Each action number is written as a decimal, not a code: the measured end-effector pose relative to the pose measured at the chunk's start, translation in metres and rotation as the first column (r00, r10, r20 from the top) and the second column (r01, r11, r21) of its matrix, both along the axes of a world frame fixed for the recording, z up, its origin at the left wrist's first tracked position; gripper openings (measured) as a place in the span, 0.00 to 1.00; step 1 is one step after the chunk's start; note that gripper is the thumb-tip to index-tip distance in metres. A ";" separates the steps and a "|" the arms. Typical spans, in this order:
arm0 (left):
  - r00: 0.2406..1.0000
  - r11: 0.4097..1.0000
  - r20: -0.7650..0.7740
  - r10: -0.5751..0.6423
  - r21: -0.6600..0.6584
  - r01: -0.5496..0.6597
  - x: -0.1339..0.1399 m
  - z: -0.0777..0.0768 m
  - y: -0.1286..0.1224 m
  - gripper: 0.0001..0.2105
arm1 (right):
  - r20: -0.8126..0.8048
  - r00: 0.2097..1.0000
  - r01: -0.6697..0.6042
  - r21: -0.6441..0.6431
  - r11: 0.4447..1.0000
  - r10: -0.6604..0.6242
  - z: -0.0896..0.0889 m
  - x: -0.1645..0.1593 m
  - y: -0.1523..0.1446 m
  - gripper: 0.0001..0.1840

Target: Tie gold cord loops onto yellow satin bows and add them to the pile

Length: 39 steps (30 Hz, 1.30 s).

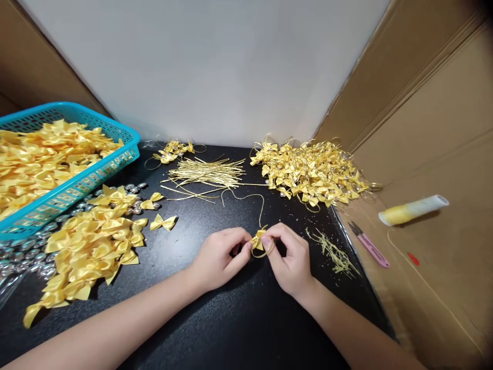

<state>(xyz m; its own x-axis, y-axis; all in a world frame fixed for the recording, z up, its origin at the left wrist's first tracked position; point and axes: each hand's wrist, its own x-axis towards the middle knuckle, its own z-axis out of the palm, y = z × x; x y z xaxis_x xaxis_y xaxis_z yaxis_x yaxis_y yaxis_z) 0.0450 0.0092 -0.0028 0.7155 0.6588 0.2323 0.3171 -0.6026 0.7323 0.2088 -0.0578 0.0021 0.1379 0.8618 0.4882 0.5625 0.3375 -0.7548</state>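
Between my two hands, over the black tabletop, is a small yellow satin bow (258, 240) with a loop of gold cord hanging below it. My left hand (224, 257) pinches the bow's left side between thumb and forefinger. On the other side, my right hand (288, 259) is closed with thumb and fingertips on the bow and its cord loop. A thin yellow thread (262, 208) runs from the bow up the table. Whatever lies behind the fingertips is hidden.
At left are a blue basket (133, 141) of bows, a loose bow pile (90, 246) and silvery beads (33, 254). Cut gold cords (206, 172) and corded bows (311, 172) lie behind. Right are cord scraps (335, 252), pink-handled snips (370, 245) and a thread spool (412, 209).
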 end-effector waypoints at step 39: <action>0.999 0.910 0.002 -0.050 0.412 0.045 -0.003 -0.005 0.005 0.09 | -0.284 0.937 -0.319 -0.459 0.829 0.203 0.009 0.016 0.002 0.08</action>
<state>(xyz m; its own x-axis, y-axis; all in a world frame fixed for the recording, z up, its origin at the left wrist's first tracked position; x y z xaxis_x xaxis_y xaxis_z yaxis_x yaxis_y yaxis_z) 0.0422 0.0144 -0.0082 0.7389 0.4685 0.4843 0.2737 -0.8654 0.4197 0.2251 -0.0557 0.0111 -0.0763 0.9968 -0.0241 0.3122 0.0010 -0.9500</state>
